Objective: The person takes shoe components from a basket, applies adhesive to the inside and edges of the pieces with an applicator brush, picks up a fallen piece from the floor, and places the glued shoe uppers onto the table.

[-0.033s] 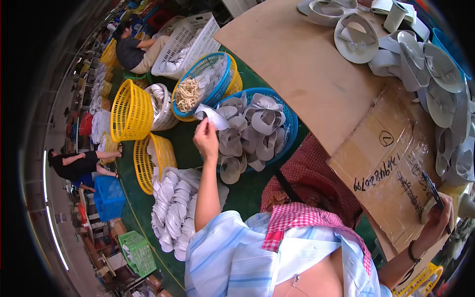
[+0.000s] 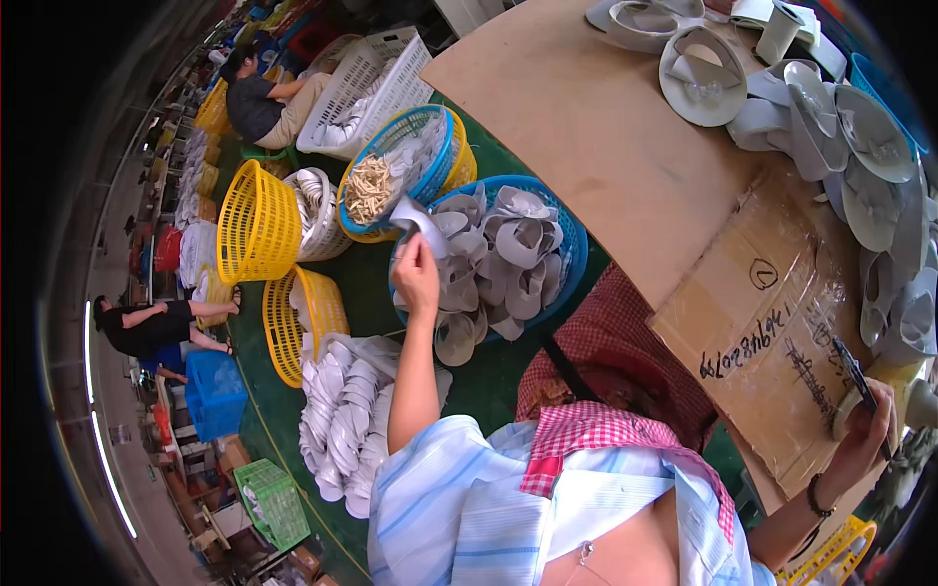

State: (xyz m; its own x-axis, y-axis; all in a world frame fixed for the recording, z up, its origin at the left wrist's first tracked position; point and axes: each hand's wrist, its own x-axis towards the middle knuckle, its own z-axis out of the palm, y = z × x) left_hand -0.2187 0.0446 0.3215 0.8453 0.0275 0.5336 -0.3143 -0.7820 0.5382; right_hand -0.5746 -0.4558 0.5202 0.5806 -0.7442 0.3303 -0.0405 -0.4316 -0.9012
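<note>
My left hand [image 2: 417, 281] is raised to the left of the table, its fingers pinching a curved grey-white piece [image 2: 416, 217] that looks like a thin shoe part. Just beyond it, to the right, is a wide blue basket [image 2: 584, 256] full of similar curved grey pieces [image 2: 524, 240]. At the table's right side my right hand [image 2: 864, 432] is closed around a slim dark pen-like tool [image 2: 852, 373]; its exact kind is unclear. Under the tool's tip lies a flattened cardboard sheet [image 2: 752, 322] with handwriting. More grey shoe-like pieces [image 2: 871, 210] are piled along the table's right edge.
The brown table [image 2: 596, 107] fills the upper right. Beyond my left hand stand a blue basket [image 2: 451, 146] with small beige sticks [image 2: 368, 190], yellow baskets [image 2: 259, 223] and a white crate [image 2: 415, 78]. Stacked white pieces [image 2: 342, 415] lie nearby. Two other people are farther left.
My left hand has shifted slightly to the right, and the piece in it has tilted, showing a greyer side. My right hand and its tool look the same.
</note>
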